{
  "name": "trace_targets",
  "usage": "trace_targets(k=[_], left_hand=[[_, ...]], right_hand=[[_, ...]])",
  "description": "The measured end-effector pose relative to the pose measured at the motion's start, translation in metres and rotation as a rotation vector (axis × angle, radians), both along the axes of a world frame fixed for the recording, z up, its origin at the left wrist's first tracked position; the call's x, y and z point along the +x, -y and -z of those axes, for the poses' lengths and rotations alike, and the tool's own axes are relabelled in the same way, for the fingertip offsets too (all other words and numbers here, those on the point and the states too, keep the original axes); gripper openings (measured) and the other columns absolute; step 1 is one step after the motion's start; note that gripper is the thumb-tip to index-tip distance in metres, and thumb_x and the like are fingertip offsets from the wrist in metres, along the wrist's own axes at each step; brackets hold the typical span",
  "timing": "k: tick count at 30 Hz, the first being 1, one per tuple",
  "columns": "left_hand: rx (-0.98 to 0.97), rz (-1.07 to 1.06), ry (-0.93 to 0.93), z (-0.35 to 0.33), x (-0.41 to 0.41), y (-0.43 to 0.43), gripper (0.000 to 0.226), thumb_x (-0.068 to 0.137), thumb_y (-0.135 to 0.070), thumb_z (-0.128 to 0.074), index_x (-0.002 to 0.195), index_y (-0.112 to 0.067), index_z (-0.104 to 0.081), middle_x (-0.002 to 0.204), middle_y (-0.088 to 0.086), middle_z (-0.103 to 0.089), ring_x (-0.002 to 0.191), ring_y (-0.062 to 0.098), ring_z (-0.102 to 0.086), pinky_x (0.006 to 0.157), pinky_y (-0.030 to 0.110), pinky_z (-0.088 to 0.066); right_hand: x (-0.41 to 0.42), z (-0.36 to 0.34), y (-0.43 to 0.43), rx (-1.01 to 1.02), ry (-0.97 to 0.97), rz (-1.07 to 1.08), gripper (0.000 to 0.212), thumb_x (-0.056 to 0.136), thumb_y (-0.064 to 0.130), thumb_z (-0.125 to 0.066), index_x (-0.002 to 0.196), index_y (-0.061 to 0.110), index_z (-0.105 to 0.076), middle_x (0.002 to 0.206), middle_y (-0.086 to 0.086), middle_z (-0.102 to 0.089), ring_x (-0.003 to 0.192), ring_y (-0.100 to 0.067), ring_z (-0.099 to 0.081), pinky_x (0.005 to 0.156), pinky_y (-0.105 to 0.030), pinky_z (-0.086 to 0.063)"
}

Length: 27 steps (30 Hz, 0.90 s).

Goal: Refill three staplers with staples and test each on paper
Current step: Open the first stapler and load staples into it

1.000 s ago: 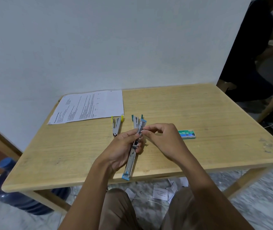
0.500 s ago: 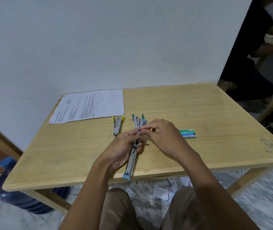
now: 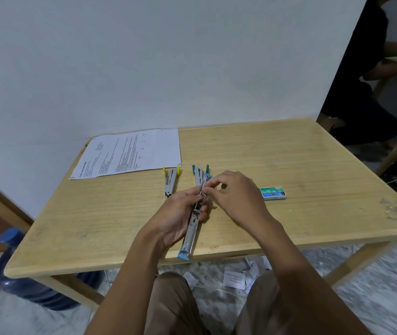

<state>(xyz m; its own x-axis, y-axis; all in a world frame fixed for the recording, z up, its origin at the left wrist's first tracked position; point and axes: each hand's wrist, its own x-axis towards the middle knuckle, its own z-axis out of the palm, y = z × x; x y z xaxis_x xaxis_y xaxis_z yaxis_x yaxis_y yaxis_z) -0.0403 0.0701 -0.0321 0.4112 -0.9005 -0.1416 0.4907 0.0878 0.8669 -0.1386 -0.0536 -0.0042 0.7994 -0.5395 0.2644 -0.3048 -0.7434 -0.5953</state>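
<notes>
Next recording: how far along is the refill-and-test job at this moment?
Done: nothing clearly; the yellow stapler and teal stapler lie open, fill unreadable. In hand: left hand grips the opened blue stapler, right hand pinches at its channel. The staple box sits beside the right hand. Left: closing all three and testing on the paper, lying apart by the wall.

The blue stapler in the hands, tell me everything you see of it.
The blue stapler is swung open into a long strip: metal channel with light-blue plastic at both ends. It points away from the person, near end at the wooden table's front edge. The left hand grips its middle; the right hand pinches its far half.
</notes>
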Motion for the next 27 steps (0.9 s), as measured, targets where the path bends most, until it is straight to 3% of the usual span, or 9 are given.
trace_targets(k=[5, 9, 14, 21, 27], left_hand=[[-0.003, 0.008, 0.007, -0.001, 0.0, 0.0, 0.03, 0.099, 0.0, -0.035, 0.108, 0.002, -0.063, 0.074, 0.012, -0.047, 0.058, 0.015, -0.048, 0.054, 0.025, -0.04], [0.002, 0.025, 0.004, 0.002, 0.002, 0.001, 0.032, 0.099, -0.002, -0.036, 0.118, 0.005, -0.06, 0.075, 0.011, -0.047, 0.06, 0.015, -0.048, 0.056, 0.026, -0.04], [0.003, 0.028, -0.018, 0.005, 0.004, 0.001, 0.035, 0.099, -0.002, -0.035, 0.127, 0.009, -0.053, 0.074, 0.01, -0.047, 0.061, 0.015, -0.047, 0.058, 0.027, -0.038], [-0.011, 0.053, 0.009, 0.003, 0.004, 0.002, 0.027, 0.094, -0.001, -0.034, 0.108, 0.003, -0.057, 0.073, 0.012, -0.045, 0.06, 0.017, -0.046, 0.061, 0.03, -0.034], [-0.011, 0.069, -0.004, 0.005, 0.004, 0.002, 0.028, 0.093, 0.0, -0.032, 0.103, 0.002, -0.058, 0.075, 0.01, -0.048, 0.062, 0.016, -0.046, 0.06, 0.029, -0.035]], right_hand=[[-0.001, 0.002, -0.001, 0.005, -0.017, -0.005, 0.014, 0.093, 0.041, -0.064, 0.1, 0.033, -0.074, 0.105, 0.015, -0.068, 0.093, -0.003, -0.045, 0.083, -0.029, -0.034], [0.002, 0.006, -0.002, 0.072, 0.012, -0.016, 0.013, 0.091, 0.037, -0.066, 0.097, 0.031, -0.075, 0.101, 0.011, -0.069, 0.095, -0.009, -0.057, 0.09, -0.038, -0.047], [-0.001, 0.007, -0.002, 0.101, 0.052, -0.052, 0.012, 0.093, 0.036, -0.064, 0.099, 0.031, -0.073, 0.1, 0.013, -0.068, 0.092, -0.008, -0.06, 0.089, -0.04, -0.05], [-0.021, 0.008, 0.013, -0.054, -0.076, -0.32, 0.025, 0.098, 0.033, -0.055, 0.118, 0.036, -0.068, 0.124, 0.016, -0.052, 0.119, -0.002, -0.044, 0.095, -0.032, -0.041], [-0.022, 0.0, 0.024, -0.312, -0.154, -0.335, 0.032, 0.099, 0.038, -0.046, 0.128, 0.039, -0.059, 0.141, 0.012, -0.042, 0.125, -0.008, -0.038, 0.1, -0.033, -0.036]])
